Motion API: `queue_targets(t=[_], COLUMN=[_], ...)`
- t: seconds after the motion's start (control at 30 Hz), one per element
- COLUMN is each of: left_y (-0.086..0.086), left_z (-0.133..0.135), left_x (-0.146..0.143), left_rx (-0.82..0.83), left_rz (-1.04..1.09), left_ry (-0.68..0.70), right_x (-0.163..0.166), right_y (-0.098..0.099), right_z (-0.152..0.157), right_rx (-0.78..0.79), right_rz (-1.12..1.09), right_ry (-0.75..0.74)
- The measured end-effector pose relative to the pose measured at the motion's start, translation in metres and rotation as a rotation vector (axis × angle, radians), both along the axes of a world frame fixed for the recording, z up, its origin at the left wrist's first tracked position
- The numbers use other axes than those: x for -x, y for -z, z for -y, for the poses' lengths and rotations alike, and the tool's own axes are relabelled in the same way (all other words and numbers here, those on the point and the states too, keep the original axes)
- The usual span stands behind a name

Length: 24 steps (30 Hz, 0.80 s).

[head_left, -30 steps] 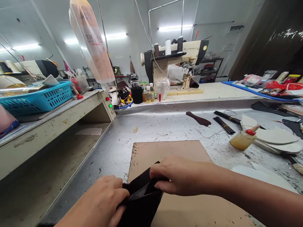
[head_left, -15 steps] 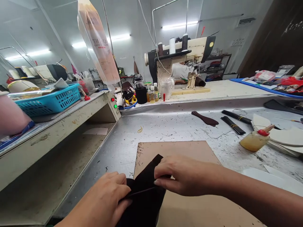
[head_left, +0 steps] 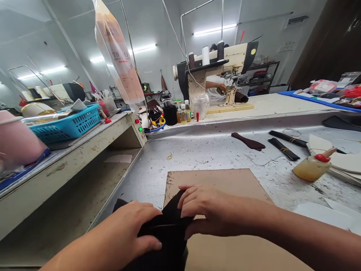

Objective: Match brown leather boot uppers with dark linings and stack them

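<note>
A folded piece of black material (head_left: 166, 235) lies at the near left corner of a brown cardboard sheet (head_left: 222, 180) on the metal worktable. My left hand (head_left: 132, 229) is curled over the piece's left side, fingers closed on its edge. My right hand (head_left: 203, 210) presses on its right side, thumb under and fingers over the fold, gripping it. Most of the black piece is hidden beneath both hands.
A glue bottle with a red cap (head_left: 313, 167) lies at right beside white cut pieces (head_left: 344, 162). Dark strips (head_left: 248, 141) sit farther back. A shelf with a blue basket (head_left: 67, 126) runs along the left. A sewing machine (head_left: 217, 71) stands behind, a person seated at it.
Both hands shifted on the black piece: the left hand slid forward over it, the right hand's fingers spread on top. A flap of the piece now shows left of my left hand.
</note>
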<state>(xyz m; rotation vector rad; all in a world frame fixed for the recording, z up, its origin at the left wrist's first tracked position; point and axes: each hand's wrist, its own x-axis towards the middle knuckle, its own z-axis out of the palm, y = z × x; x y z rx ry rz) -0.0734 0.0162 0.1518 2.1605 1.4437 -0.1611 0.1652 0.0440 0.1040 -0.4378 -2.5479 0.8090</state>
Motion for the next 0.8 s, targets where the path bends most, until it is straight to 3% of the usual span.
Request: queue_targets(t=[0.27, 0.33, 0.47, 0.57, 0.63, 0.7, 0.77, 0.8], left_y=[-0.017, -0.022, -0.026, -0.022, -0.019, -0.016, -0.014, -0.013], left_z=[0.008, 0.008, 0.007, 0.003, 0.001, -0.001, -0.002, -0.002], left_x=[-0.014, -0.025, -0.052, -0.057, -0.049, -0.038, -0.028, -0.025], left_rx=[0.288, 0.29, 0.254, 0.27, 0.182, -0.02, -0.32, -0.473], left_rz=[0.188, 0.222, 0.283, 0.426, 0.553, 0.659, 0.738, 0.757], left_ry=[0.052, 0.062, -0.079, -0.163, -0.222, -0.333, -0.476, -0.541], right_x=[-0.023, -0.022, -0.011, -0.011, -0.02, -0.033, -0.046, -0.05], right_y=[-0.017, -0.02, -0.031, -0.037, -0.033, -0.021, -0.003, 0.006], right_z=[0.005, 0.01, 0.01, -0.006, -0.017, -0.022, -0.016, -0.009], right_rx=[0.214, 0.256, 0.295, 0.422, 0.452, 0.467, 0.623, 0.74], right_rz=[-0.021, -0.02, -0.086, -0.215, -0.364, -0.456, -0.392, -0.323], right_ry=[0.044, 0.028, 0.049, 0.183, 0.358, 0.529, 0.54, 0.461])
